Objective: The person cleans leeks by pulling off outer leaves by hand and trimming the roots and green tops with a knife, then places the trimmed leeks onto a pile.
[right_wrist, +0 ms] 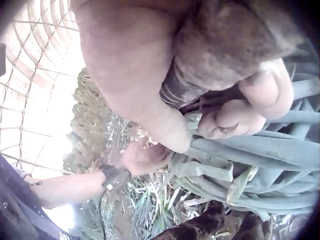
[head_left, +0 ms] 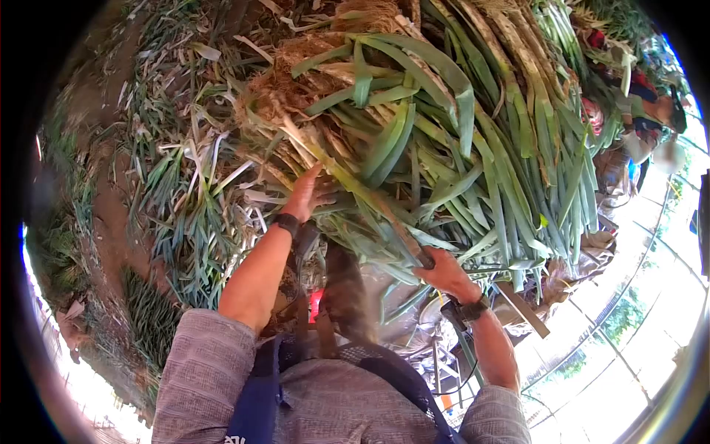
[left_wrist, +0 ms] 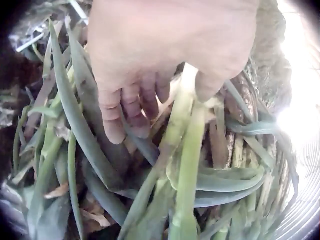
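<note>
In the head view, my left hand (head_left: pixel 302 194) is beside the pale lower stalk of a leek (head_left: pixel 336 172), fingers mostly extended. In the left wrist view the leek stalk (left_wrist: pixel 187 120) runs down past the thumb, and the left hand's fingers (left_wrist: pixel 132 107) hang apart from one another. My right hand (head_left: pixel 447 275) grips a brown-handled tool (right_wrist: pixel 225 47) with a worn, rounded handle and a ringed collar. From this hand a long, narrow brown part (head_left: pixel 399 233) extends up along the leek's leaves; the tool's far end is hard to make out.
A big heap of leeks (head_left: pixel 503 148) with roots at the top lies before me. Loose leaves and trimmings (head_left: pixel 185 200) cover the ground at left. A flat wooden strip (head_left: pixel 522 309) juts out at right, below the heap. Other people (head_left: pixel 643 111) are at the far right.
</note>
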A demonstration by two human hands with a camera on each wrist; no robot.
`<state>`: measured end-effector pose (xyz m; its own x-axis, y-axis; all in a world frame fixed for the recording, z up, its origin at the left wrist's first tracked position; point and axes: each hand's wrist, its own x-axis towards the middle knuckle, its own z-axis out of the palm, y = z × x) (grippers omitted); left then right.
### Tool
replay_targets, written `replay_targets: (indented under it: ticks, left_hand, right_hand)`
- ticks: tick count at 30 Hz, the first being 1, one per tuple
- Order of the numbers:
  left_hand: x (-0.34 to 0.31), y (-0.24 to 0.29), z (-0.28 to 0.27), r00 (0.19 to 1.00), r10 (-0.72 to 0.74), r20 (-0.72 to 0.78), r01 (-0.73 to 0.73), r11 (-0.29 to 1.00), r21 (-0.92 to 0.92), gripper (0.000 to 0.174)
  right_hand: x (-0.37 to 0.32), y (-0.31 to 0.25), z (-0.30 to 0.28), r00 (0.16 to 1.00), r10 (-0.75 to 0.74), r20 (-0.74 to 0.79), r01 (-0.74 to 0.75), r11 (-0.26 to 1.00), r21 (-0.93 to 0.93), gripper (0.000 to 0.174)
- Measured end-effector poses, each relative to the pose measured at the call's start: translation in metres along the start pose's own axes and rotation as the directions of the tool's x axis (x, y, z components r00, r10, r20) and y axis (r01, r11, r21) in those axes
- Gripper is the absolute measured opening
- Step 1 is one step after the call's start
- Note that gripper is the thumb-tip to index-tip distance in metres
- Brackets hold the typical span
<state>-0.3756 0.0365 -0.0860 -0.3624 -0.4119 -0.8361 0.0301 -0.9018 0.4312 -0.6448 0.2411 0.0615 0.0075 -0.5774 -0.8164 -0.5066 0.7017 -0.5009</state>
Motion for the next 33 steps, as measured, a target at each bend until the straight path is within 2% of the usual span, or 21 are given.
replay_targets:
  ticks: [1, 3, 5, 6, 7, 9, 10, 11, 13, 15, 17, 18, 19, 22, 25, 26, 27, 29, 30, 32, 33]
  left_hand:
    - [-0.002, -0.001, 0.006, 0.997, -0.006, -0.082, 0.004, 1.000, -0.028, 0.059]
    - [0.006, -0.001, 0.018, 0.997, -0.017, -0.082, 0.011, 0.998, -0.066, 0.057]
    - [0.013, -0.009, 0.030, 0.987, 0.052, -0.150, -0.037, 0.994, 0.101, 0.051]
    - [0.024, -0.017, 0.030, 0.960, 0.067, -0.273, -0.028, 0.989, 0.145, 0.039]
    - [0.029, -0.018, 0.026, 0.958, 0.073, -0.276, -0.035, 0.989, 0.143, 0.039]
    - [0.031, -0.020, 0.013, 0.982, 0.030, -0.185, -0.027, 0.999, 0.017, 0.028]
    - [0.017, -0.009, 0.013, 0.995, -0.018, -0.099, 0.001, 0.986, -0.169, 0.019]
    - [0.018, -0.007, 0.004, 0.995, -0.019, -0.097, 0.002, 0.985, -0.170, 0.019]
    - [0.019, -0.006, -0.017, 0.994, -0.112, -0.012, 0.106, 0.965, -0.238, 0.016]
    - [0.008, 0.002, -0.021, 0.990, -0.139, 0.015, 0.140, 0.979, -0.147, 0.015]
    - [0.006, 0.005, -0.018, 0.988, -0.148, -0.046, 0.152, 0.985, 0.081, 0.014]
    - [0.012, 0.003, -0.022, 0.996, -0.087, -0.022, 0.089, 0.963, 0.254, 0.014]
    - [0.018, -0.007, -0.025, 0.996, -0.091, -0.023, 0.093, 0.963, 0.252, 0.014]
    - [0.023, -0.018, -0.015, 0.957, 0.132, -0.258, -0.133, 0.991, 0.011, 0.018]
    - [0.022, -0.028, -0.024, 0.945, 0.113, -0.306, -0.133, 0.990, -0.046, 0.020]
    - [0.026, -0.030, -0.030, 0.929, 0.039, -0.368, -0.085, 0.991, -0.108, 0.023]
    - [0.025, -0.027, -0.034, 0.929, 0.040, -0.368, -0.086, 0.990, -0.108, 0.023]
    - [0.020, -0.026, -0.042, 0.967, -0.073, -0.246, 0.007, 0.967, -0.256, 0.035]
    - [0.010, -0.019, -0.033, 0.948, -0.068, -0.311, -0.003, 0.975, -0.223, 0.037]
    - [-0.004, -0.006, -0.023, 0.954, -0.038, -0.298, -0.031, 0.974, -0.223, 0.033]
    - [-0.006, -0.007, -0.025, 0.961, -0.016, -0.277, -0.048, 0.973, -0.225, 0.029]
  right_hand:
    - [0.004, 0.002, 0.005, 1.000, -0.003, 0.006, 0.003, 1.000, 0.003, 0.044]
    - [0.009, 0.006, 0.013, 0.991, -0.084, -0.106, 0.086, 0.996, 0.014, 0.042]
    - [0.010, 0.004, 0.011, 0.996, -0.080, -0.031, 0.079, 0.996, -0.027, 0.042]
    - [0.011, 0.004, 0.012, 0.996, -0.089, 0.024, 0.090, 0.996, -0.017, 0.042]
    - [0.014, 0.001, 0.011, 0.992, -0.103, 0.080, 0.103, 0.995, -0.004, 0.042]
    - [0.010, -0.008, 0.006, 0.989, -0.085, 0.123, 0.082, 0.996, 0.023, 0.043]
    - [0.006, -0.019, -0.001, 0.992, -0.014, 0.127, 0.011, 1.000, 0.018, 0.043]
    - [0.004, -0.023, -0.006, 0.990, 0.059, 0.131, -0.061, 0.998, 0.011, 0.043]
    - [0.004, -0.004, 0.000, 0.990, 0.043, 0.131, -0.055, 0.994, 0.093, 0.044]
    - [0.003, -0.010, 0.001, 0.997, -0.073, 0.034, 0.074, 0.997, -0.038, 0.043]
    - [0.005, -0.013, 0.002, 0.996, -0.079, 0.027, 0.082, 0.991, -0.110, 0.043]
    - [0.008, -0.011, 0.004, 0.998, -0.066, 0.017, 0.068, 0.990, -0.120, 0.042]
    - [0.010, -0.009, 0.005, 0.999, -0.054, 0.006, 0.054, 0.990, -0.132, 0.041]
    - [0.016, -0.009, 0.004, 0.999, -0.049, -0.015, 0.045, 0.975, -0.219, 0.037]
    - [0.021, -0.017, 0.003, 1.000, -0.005, -0.009, 0.003, 0.963, -0.271, 0.035]
    - [0.025, -0.021, 0.001, 0.999, 0.033, -0.001, -0.032, 0.955, -0.295, 0.035]
    - [0.030, -0.023, 0.001, 0.999, 0.032, -0.001, -0.031, 0.955, -0.296, 0.035]
    - [0.043, -0.027, 0.004, 0.999, -0.045, -0.025, 0.037, 0.966, -0.256, 0.037]
    - [0.046, -0.038, 0.003, 0.999, -0.048, -0.020, 0.041, 0.966, -0.256, 0.037]
    - [0.047, -0.069, -0.001, 0.983, -0.172, 0.061, 0.182, 0.940, -0.287, 0.033]
    - [0.051, -0.070, 0.005, 0.982, -0.175, 0.065, 0.187, 0.940, -0.284, 0.033]
